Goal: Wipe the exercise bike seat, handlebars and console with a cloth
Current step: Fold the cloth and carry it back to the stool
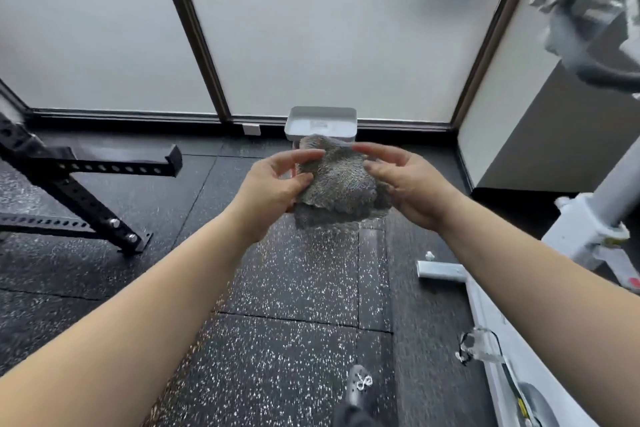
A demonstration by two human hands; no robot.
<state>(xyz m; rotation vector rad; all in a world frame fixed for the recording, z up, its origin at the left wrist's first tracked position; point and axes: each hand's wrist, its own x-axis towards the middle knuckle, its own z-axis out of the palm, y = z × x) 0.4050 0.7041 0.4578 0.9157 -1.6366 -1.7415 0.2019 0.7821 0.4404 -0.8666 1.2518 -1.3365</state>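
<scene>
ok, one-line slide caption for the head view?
Both hands, left hand and right hand, hold a grey cloth over speckled gym floor; white exercise bike at right.

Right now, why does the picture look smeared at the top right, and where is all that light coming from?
Head view: the white bike at upper right is motion-blurred; the grey cloth between the left hand and right hand stays fairly sharp. Soft, even light comes through the frosted panels; the wide lens bends their frames.

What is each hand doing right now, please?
Left hand: closed on the grey cloth.
Right hand: holding the same cloth's other side.
</scene>
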